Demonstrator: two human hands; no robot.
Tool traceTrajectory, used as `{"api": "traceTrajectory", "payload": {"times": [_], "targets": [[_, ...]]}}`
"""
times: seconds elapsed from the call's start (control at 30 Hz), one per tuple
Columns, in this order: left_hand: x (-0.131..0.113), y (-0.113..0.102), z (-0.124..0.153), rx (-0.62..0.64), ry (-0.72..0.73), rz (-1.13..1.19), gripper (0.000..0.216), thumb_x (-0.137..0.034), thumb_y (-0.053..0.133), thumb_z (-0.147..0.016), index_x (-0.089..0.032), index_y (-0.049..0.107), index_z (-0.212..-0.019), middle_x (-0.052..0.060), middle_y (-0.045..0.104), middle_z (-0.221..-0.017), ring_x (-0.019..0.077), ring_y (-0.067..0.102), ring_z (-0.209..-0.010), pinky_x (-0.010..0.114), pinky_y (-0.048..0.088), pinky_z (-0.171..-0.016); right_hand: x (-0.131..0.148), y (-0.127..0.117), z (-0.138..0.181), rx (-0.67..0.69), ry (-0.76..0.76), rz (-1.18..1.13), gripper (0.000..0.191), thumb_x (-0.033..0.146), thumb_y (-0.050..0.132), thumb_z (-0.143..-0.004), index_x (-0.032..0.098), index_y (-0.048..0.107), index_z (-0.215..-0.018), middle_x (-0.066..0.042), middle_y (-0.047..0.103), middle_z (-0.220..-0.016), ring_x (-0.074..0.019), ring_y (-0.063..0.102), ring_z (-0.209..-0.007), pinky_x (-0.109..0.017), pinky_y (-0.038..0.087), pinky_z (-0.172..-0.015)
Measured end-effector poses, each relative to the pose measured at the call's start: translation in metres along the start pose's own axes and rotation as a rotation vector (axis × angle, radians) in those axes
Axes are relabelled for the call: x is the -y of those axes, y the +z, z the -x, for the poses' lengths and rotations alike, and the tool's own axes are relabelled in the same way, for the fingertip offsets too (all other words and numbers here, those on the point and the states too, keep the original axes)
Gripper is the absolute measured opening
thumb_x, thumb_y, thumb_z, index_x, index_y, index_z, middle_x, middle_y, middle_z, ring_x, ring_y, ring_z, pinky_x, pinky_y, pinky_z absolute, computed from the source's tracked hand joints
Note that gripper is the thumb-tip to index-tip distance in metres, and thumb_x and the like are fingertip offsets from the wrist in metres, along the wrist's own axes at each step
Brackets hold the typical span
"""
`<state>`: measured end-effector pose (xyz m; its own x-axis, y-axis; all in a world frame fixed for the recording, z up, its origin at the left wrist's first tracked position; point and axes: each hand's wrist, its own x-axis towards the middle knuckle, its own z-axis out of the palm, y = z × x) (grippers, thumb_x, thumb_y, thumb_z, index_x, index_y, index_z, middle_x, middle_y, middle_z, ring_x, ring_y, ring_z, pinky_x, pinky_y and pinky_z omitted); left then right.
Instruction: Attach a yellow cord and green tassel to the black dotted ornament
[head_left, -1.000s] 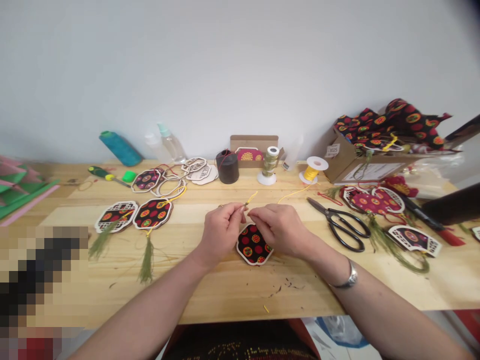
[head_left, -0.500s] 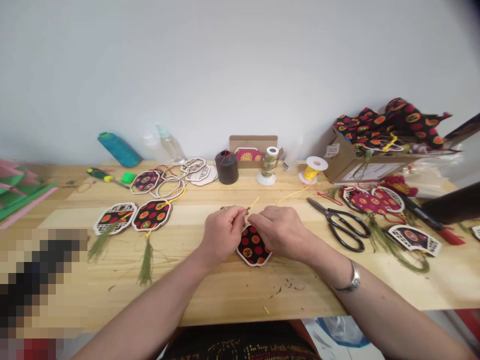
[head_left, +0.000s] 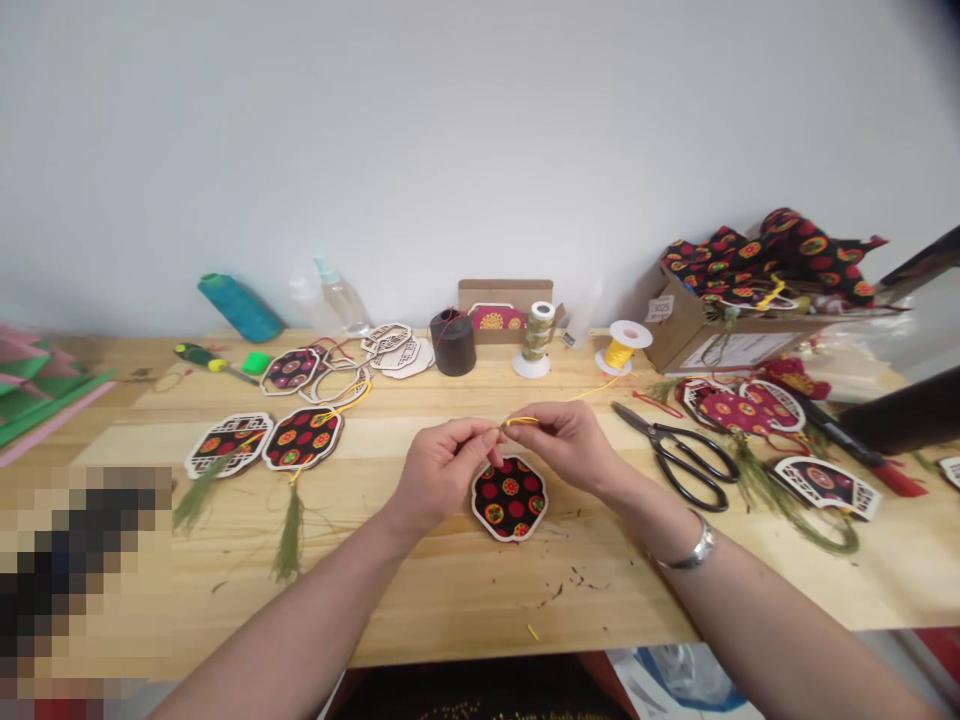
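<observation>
My left hand (head_left: 444,468) and my right hand (head_left: 564,440) meet above a small fan-shaped ornament (head_left: 511,496), black cloth with red and yellow flowers in a pale frame, lying on the wooden table (head_left: 450,580). Both hands pinch a thin yellow cord (head_left: 520,421) between thumb and fingertips, just above the ornament's top edge. The cord runs back right toward a yellow spool (head_left: 622,348). My right wrist carries a silver bracelet (head_left: 694,553).
Black scissors (head_left: 679,457) lie right of my hands. Finished ornaments with green tassels (head_left: 289,442) lie at left, more at right (head_left: 739,408). At the back stand a black spool (head_left: 453,342), a green-thread spool (head_left: 537,338), bottles (head_left: 341,293), a teal cone (head_left: 238,304) and a cardboard box of cloth (head_left: 739,318).
My right hand has lifted slightly and drawn the yellow cord into a short horizontal stretch between both pinches. The view has tilted down a little.
</observation>
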<state>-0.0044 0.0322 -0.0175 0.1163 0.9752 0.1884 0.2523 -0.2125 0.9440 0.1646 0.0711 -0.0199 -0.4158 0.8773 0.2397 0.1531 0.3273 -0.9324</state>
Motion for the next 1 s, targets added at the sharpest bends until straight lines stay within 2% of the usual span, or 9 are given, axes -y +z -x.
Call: {"api": "traceTrajectory", "payload": {"times": [0.17, 0.33, 0.47, 0.53, 0.6, 0.67, 0.77, 1.0], "targets": [[-0.001, 0.002, 0.0, -0.122, 0.01, -0.119, 0.024, -0.023, 0.053, -0.084, -0.017, 0.06, -0.061, -0.001, 0.061, -0.058, 0.0112, 0.056, -0.058, 0.022, 0.045, -0.06, -0.001, 0.015, 0.006, -0.114, 0.07, -0.07, 0.014, 0.024, 0.061, -0.079, 0.018, 0.073, -0.076, -0.003, 0.073, -0.076, -0.0147, 0.064, -0.068, -0.026, 0.05, -0.063], [0.0, 0.004, 0.003, -0.125, 0.081, -0.251, 0.022, -0.022, 0.051, -0.085, -0.017, 0.062, -0.067, 0.0, 0.063, -0.061, 0.0115, 0.057, -0.06, 0.022, 0.044, -0.062, 0.002, 0.018, 0.005, -0.096, 0.161, -0.204, 0.013, 0.028, 0.065, -0.076, 0.019, 0.075, -0.078, -0.002, 0.074, -0.079, -0.015, 0.064, -0.07, -0.026, 0.05, -0.066], [0.0, 0.005, 0.004, -0.104, 0.093, -0.245, 0.022, -0.022, 0.051, -0.084, -0.017, 0.063, -0.066, -0.001, 0.063, -0.06, 0.0113, 0.056, -0.059, 0.023, 0.044, -0.062, 0.001, 0.019, 0.004, -0.149, 0.288, -0.375, 0.014, 0.032, 0.071, -0.07, 0.018, 0.073, -0.071, -0.002, 0.072, -0.072, -0.0121, 0.061, -0.065, -0.025, 0.048, -0.065], [0.0, 0.005, 0.003, -0.079, 0.038, -0.161, 0.023, -0.023, 0.053, -0.083, -0.017, 0.063, -0.063, 0.0, 0.062, -0.059, 0.0113, 0.055, -0.059, 0.023, 0.044, -0.062, 0.001, 0.02, 0.004, -0.175, 0.323, -0.405, 0.016, 0.033, 0.073, -0.067, 0.017, 0.072, -0.068, -0.002, 0.071, -0.068, -0.0109, 0.059, -0.061, -0.024, 0.047, -0.063], [0.0, 0.005, 0.002, -0.038, -0.077, -0.009, 0.023, -0.026, 0.055, -0.082, -0.016, 0.064, -0.063, 0.0, 0.061, -0.059, 0.0104, 0.051, -0.056, 0.023, 0.041, -0.057, 0.001, 0.02, 0.004, -0.191, 0.322, -0.407, 0.017, 0.033, 0.074, -0.066, 0.017, 0.072, -0.066, -0.001, 0.07, -0.066, -0.0105, 0.058, -0.06, -0.024, 0.047, -0.061], [0.001, 0.004, 0.0, 0.007, -0.198, 0.184, 0.021, -0.029, 0.058, -0.08, -0.015, 0.067, -0.067, 0.001, 0.06, -0.059, 0.0085, 0.045, -0.051, 0.022, 0.036, -0.049, 0.001, 0.019, 0.004, -0.189, 0.296, -0.413, 0.016, 0.033, 0.074, -0.067, 0.018, 0.071, -0.066, -0.001, 0.069, -0.064, -0.0104, 0.058, -0.059, -0.024, 0.047, -0.062], [0.001, 0.004, -0.002, 0.03, -0.307, 0.429, 0.021, -0.031, 0.06, -0.079, -0.013, 0.069, -0.072, 0.002, 0.059, -0.06, 0.0062, 0.037, -0.047, 0.021, 0.027, -0.043, 0.003, 0.018, 0.004, -0.14, 0.248, -0.435, 0.016, 0.032, 0.07, -0.072, 0.018, 0.071, -0.067, -0.001, 0.068, -0.062, -0.0113, 0.059, -0.061, -0.027, 0.049, -0.067], [0.002, 0.003, -0.006, 0.036, -0.484, 0.56, 0.025, -0.036, 0.068, -0.071, -0.01, 0.07, -0.069, 0.002, 0.055, -0.055, 0.0031, 0.029, -0.042, 0.02, 0.016, -0.038, 0.005, 0.018, 0.005, -0.116, 0.236, -0.415, 0.016, 0.031, 0.068, -0.073, 0.018, 0.071, -0.066, -0.001, 0.068, -0.062, -0.0114, 0.059, -0.06, -0.027, 0.049, -0.066]]}}
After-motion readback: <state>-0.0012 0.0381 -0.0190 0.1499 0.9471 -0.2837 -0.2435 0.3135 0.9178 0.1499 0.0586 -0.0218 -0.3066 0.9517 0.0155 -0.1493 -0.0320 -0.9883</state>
